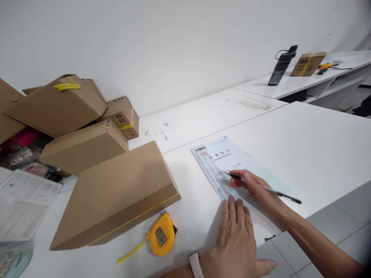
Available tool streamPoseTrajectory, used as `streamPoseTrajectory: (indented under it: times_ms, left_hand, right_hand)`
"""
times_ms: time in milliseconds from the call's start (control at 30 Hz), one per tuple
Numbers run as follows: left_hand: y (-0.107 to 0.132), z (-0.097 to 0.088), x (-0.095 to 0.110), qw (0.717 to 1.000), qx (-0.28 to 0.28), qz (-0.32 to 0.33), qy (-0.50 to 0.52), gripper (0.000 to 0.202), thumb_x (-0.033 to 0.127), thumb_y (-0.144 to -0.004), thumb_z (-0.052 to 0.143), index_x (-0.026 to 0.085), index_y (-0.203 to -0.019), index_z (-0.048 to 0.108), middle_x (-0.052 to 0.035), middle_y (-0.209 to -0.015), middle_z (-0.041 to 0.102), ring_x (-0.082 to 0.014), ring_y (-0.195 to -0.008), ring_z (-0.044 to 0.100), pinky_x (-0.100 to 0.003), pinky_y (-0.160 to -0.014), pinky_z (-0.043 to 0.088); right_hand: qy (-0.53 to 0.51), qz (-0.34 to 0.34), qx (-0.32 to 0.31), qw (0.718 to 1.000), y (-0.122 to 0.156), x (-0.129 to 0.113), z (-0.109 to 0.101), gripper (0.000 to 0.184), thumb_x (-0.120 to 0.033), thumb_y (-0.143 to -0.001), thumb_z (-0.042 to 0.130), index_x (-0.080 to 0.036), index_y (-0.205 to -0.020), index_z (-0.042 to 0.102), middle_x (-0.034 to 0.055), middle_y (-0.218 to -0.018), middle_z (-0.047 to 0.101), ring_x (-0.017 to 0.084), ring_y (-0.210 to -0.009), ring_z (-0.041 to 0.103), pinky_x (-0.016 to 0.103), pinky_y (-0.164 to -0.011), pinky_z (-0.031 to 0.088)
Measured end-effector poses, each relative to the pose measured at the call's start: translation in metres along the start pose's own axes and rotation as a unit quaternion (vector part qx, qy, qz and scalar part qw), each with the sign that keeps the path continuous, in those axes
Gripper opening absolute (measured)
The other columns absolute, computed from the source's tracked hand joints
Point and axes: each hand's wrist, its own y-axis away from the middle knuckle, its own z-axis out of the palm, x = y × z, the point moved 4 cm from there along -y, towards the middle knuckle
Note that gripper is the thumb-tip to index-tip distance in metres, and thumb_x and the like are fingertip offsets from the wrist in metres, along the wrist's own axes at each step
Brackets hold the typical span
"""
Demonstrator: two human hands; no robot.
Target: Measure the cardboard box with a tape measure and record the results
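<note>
A printed testing report point(242, 154) lies flat on the white table, a column of dense small print down its left side. Over its lower half, my right hand point(249, 183) is closed round a black-and-clear pen point(278, 193), whose tip points at the print column. My left hand point(236, 227) rests palm down with fingers stretched out, its fingertips at the report's near edge. To the left of that hand lies a yellow tape measure point(161, 234) with a short length of tape out. Beside it is a closed cardboard box point(121, 185).
More cardboard boxes point(60, 106) are piled at the left against the wall. Printed sheets point(27, 200) lie at the far left, above a greenish round container point(17, 260). A dark bottle point(280, 67) and a small taped box point(308, 63) stand at the back right.
</note>
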Motion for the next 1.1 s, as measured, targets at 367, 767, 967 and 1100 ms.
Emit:
streamPoseTrajectory:
  times_ms: [367, 767, 967, 1100]
  left_hand:
    - [0.009, -0.004, -0.019, 0.998, -0.015, 0.010, -0.058, 0.089, 0.059, -0.093, 0.058, -0.006, -0.151, 0.038, -0.0352, -0.160, 0.035, -0.0410, -0.155, 0.025, -0.051, -0.127, 0.030]
    - [0.005, -0.013, -0.018, 0.982, -0.004, 0.034, -0.187, 0.086, 0.066, -0.091, 0.053, -0.001, -0.144, 0.048, -0.0289, -0.152, 0.052, -0.0384, -0.148, 0.042, -0.051, -0.127, 0.020]
    - [0.003, -0.013, -0.017, 0.981, -0.001, 0.036, -0.189, 0.087, 0.068, -0.089, 0.056, -0.001, -0.143, 0.049, -0.0284, -0.151, 0.053, -0.0387, -0.147, 0.043, -0.052, -0.127, 0.018]
    - [0.003, -0.013, -0.017, 0.981, 0.000, 0.030, -0.191, 0.087, 0.068, -0.088, 0.057, 0.000, -0.142, 0.051, -0.0279, -0.150, 0.055, -0.0382, -0.147, 0.044, -0.051, -0.127, 0.018]
  right_hand:
    - [0.072, -0.023, 0.000, 0.997, -0.007, 0.003, 0.015, 0.041, -0.063, -0.085, 0.073, -0.023, -0.088, 0.063, 0.0017, -0.077, 0.062, 0.017, -0.068, 0.053, 0.032, -0.060, 0.046]
    - [0.193, -0.058, 0.037, 0.979, -0.007, 0.015, 0.015, 0.032, -0.041, -0.092, 0.060, -0.025, -0.067, 0.048, -0.0047, -0.059, 0.042, 0.013, -0.053, 0.035, 0.028, -0.048, 0.030]
    - [0.202, -0.073, 0.025, 0.976, -0.008, 0.020, 0.016, 0.030, -0.039, -0.093, 0.058, -0.026, -0.069, 0.046, -0.0050, -0.060, 0.041, 0.013, -0.053, 0.034, 0.029, -0.049, 0.030]
    - [0.202, -0.075, 0.019, 0.976, -0.009, 0.024, 0.016, 0.030, -0.039, -0.095, 0.056, -0.026, -0.070, 0.046, -0.0051, -0.060, 0.041, 0.013, -0.053, 0.034, 0.029, -0.049, 0.030]
